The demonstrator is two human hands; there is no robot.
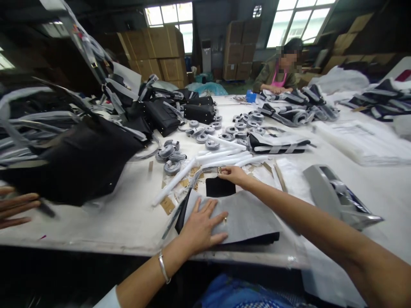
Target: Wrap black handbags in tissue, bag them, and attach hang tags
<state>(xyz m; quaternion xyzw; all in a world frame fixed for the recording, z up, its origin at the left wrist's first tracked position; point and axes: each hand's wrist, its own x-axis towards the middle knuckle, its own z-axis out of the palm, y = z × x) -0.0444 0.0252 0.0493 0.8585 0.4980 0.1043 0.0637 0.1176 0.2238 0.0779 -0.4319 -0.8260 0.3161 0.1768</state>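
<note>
A black handbag [221, 188] lies flat near the table's front edge, with a pale grey protective sheet [250, 216] over most of it. My left hand [202, 222] rests on the sheet, fingers spread, beside a small gold-coloured stud [225, 219]. At the bag's far side my right hand [234, 175] pinches a small gold-coloured metal buckle [219, 170] between thumb and fingers. A plastic-wrapped strap [201, 172] runs from near the buckle down the bag's left side.
Coiled wrapped straps [212, 144] and white rolls [221, 158] lie beyond the bag. A grey tape dispenser [337, 192] stands right. Black bags [86, 158] are heaped left, near another person's hand [17, 207]. Across the table sits a co-worker [279, 79].
</note>
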